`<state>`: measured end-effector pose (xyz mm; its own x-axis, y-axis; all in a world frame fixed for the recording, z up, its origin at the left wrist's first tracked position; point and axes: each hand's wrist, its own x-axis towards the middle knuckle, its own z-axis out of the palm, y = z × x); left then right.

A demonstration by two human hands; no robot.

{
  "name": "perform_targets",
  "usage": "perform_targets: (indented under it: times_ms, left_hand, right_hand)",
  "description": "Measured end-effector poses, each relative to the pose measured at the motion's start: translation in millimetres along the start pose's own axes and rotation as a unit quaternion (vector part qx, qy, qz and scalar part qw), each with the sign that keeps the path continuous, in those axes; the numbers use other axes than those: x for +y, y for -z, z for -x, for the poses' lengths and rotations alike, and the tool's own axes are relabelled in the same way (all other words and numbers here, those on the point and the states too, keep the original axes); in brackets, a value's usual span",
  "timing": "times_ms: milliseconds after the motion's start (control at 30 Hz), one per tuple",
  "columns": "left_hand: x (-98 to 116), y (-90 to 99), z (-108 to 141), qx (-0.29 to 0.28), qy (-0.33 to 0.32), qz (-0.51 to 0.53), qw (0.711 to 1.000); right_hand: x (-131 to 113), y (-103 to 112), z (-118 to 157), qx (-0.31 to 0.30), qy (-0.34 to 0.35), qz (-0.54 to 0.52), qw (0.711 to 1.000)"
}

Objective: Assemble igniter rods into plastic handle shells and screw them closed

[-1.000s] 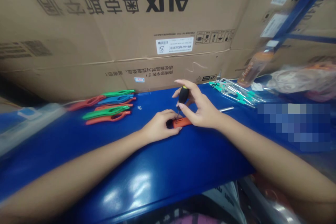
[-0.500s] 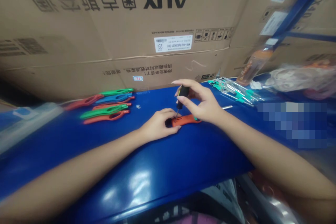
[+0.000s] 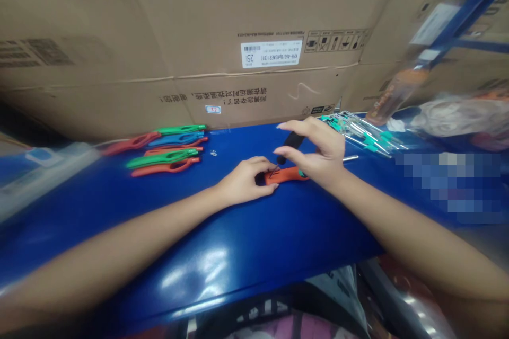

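An orange plastic handle point(image 3: 284, 175) lies on the blue table point(image 3: 238, 238), with a bit of green at its right end. My left hand point(image 3: 246, 183) grips its left end between thumb and fingers. Above it, my right hand point(image 3: 316, 148) holds a black screwdriver point(image 3: 292, 145) between thumb and fingers. The screwdriver leans to the right, its thin shaft pointing down at the left part of the handle. Whether the tip sits in a hole cannot be made out. A few tiny metal pieces point(image 3: 213, 153) lie left of my hands.
Green, blue and orange handles point(image 3: 169, 159) lie at the left. Metal rods with green parts point(image 3: 363, 135) are at the back right, near a bottle point(image 3: 397, 92) and plastic bags point(image 3: 457, 116). A cardboard box point(image 3: 159, 37) stands behind the table.
The screwdriver has tilted further, its top now leaning right, and my right hand has opened wider around it. The whole view has shifted slightly.
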<state>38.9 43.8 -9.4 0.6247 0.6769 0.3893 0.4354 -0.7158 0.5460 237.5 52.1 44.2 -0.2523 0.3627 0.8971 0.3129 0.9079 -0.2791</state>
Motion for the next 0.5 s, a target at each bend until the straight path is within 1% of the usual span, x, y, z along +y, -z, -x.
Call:
perform_targets:
  times_ms: [33, 100, 133, 167, 200, 267, 300, 333, 367, 433, 467, 500]
  left_hand:
    - [0.5, 0.3, -0.1, -0.002, -0.001, 0.005, 1.000]
    - [1.5, 0.8, -0.4, -0.009, -0.001, 0.012, 1.000]
    - [1.6, 0.9, -0.5, -0.011, 0.001, 0.011, 1.000]
    - [1.6, 0.8, -0.5, -0.012, 0.004, 0.007, 1.000]
    - [1.2, 0.7, -0.5, -0.011, 0.006, 0.003, 1.000]
    - [-0.1, 0.1, -0.4, -0.007, 0.007, -0.001, 1.000]
    - [-0.8, -0.2, -0.4, -0.004, 0.005, -0.001, 1.000]
    - [-1.4, -0.4, -0.4, -0.003, 0.002, 0.002, 1.000]
    - [-1.8, -0.6, -0.4, -0.002, -0.002, 0.006, 1.000]
    - [-2.0, -0.5, -0.5, -0.005, -0.005, 0.011, 1.000]
    - [-1.8, -0.4, -0.6, -0.007, -0.003, 0.010, 1.000]
    - [-1.5, -0.3, -0.6, -0.009, 0.000, 0.008, 1.000]
  right_hand:
    - [-0.6, 0.3, -0.6, -0.022, -0.007, -0.019, 1.000]
    - [-2.1, 0.2, -2.5, -0.074, -0.044, -0.082, 0.993]
    - [-2.6, 0.0, -3.3, -0.089, -0.062, -0.112, 0.988]
    - [-2.9, -0.1, -3.9, -0.088, -0.075, -0.128, 0.985]
    - [-3.0, 0.1, -4.3, -0.072, -0.078, -0.123, 0.987]
    - [-2.9, 1.6, -4.5, -0.024, -0.058, -0.067, 0.996]
    - [-2.9, 2.7, -4.5, -0.009, -0.042, -0.036, 0.998]
    - [-3.1, 3.8, -4.5, -0.011, -0.032, -0.019, 0.999]
    - [-3.4, 4.6, -4.6, -0.028, -0.030, -0.024, 0.999]
    - [-4.2, 5.2, -4.8, -0.080, -0.049, -0.079, 0.992]
    - [-4.5, 5.0, -5.0, -0.099, -0.063, -0.109, 0.987]
    - [-4.6, 4.7, -5.1, -0.104, -0.073, -0.126, 0.984]
